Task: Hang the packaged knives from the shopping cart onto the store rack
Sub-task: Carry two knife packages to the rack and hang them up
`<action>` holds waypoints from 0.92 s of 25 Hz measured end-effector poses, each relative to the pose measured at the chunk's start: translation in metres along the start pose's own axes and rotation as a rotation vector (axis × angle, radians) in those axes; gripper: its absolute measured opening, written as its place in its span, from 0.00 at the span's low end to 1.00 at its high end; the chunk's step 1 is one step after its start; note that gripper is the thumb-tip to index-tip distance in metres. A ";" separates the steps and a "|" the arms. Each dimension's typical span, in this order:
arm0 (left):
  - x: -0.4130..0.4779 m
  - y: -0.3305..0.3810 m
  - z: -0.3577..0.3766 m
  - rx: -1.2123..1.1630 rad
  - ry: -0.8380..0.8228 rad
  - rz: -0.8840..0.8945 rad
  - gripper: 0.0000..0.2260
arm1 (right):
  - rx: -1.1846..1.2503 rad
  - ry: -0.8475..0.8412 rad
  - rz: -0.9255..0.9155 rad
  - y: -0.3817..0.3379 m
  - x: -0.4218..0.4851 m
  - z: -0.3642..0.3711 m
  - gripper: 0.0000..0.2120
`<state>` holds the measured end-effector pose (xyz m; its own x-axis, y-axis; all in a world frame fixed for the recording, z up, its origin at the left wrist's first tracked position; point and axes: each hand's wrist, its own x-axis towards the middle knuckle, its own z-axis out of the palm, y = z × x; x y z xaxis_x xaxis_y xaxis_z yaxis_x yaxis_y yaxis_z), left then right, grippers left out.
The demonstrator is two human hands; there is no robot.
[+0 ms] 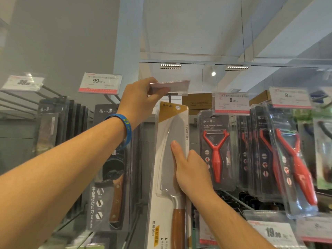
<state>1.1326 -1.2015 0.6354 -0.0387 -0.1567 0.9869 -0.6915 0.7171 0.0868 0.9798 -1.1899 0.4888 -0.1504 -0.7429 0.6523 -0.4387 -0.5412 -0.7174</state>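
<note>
A packaged knife [167, 177], a cleaver with a wooden handle on a white and gold card, stands upright in front of the rack. My right hand [190, 169] grips its right edge, thumb laid across the blade. The card's hang hole [177, 108] sits just below a dark rack hook [169, 97]. My left hand [142, 103], with a blue wristband on the wrist, pinches the price tag holder [173, 86] at the hook's tip and holds it tilted up. The shopping cart is out of view.
Dark boxed knives [107, 168] hang to the left under a 99.00 tag [100, 83]. Red peelers [216, 151] in clear packs hang to the right under 8.90 tags [230, 103]. A 19.90 tag [273, 232] marks a lower row.
</note>
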 end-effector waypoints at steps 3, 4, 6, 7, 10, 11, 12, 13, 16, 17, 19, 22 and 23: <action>-0.002 0.001 0.000 0.011 0.011 0.000 0.13 | -0.015 0.006 -0.004 -0.002 -0.001 -0.003 0.30; -0.004 0.002 0.000 0.010 0.013 0.002 0.12 | 0.000 0.014 -0.001 -0.002 -0.001 -0.003 0.30; -0.005 0.002 0.000 -0.001 0.011 0.006 0.11 | 0.023 0.017 0.015 -0.004 -0.001 -0.003 0.29; -0.005 0.002 0.000 -0.009 0.007 0.004 0.11 | 0.024 0.011 0.022 -0.005 -0.001 -0.001 0.29; -0.004 -0.001 0.000 -0.024 -0.002 0.005 0.10 | -0.001 0.002 0.031 -0.008 -0.004 0.004 0.31; -0.004 -0.002 -0.001 -0.027 -0.005 0.002 0.10 | -0.011 0.013 0.029 -0.009 -0.005 0.004 0.32; -0.003 -0.002 -0.001 -0.030 -0.010 -0.005 0.09 | -0.014 0.026 0.028 -0.009 -0.004 0.003 0.32; -0.003 -0.002 -0.002 -0.030 -0.018 -0.012 0.08 | -0.008 0.035 0.027 -0.009 -0.004 0.002 0.32; -0.002 -0.001 -0.005 -0.021 -0.050 -0.024 0.07 | 0.042 0.056 0.001 -0.007 -0.004 0.000 0.28; -0.001 -0.001 -0.005 -0.019 -0.060 -0.028 0.08 | 0.047 0.050 -0.009 -0.008 -0.004 0.000 0.26; 0.000 0.000 -0.008 -0.006 -0.073 -0.028 0.08 | 0.025 0.036 -0.012 -0.010 -0.004 0.001 0.28; 0.003 0.002 -0.011 0.032 -0.070 -0.010 0.07 | 0.024 0.048 0.019 -0.010 -0.002 0.002 0.32; 0.003 0.002 -0.012 0.040 -0.071 -0.001 0.08 | 0.034 0.047 0.029 -0.010 -0.002 0.002 0.32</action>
<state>1.1393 -1.1924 0.6400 -0.0882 -0.2058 0.9746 -0.7197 0.6896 0.0804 0.9860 -1.1833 0.4941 -0.2041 -0.7394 0.6416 -0.4030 -0.5338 -0.7434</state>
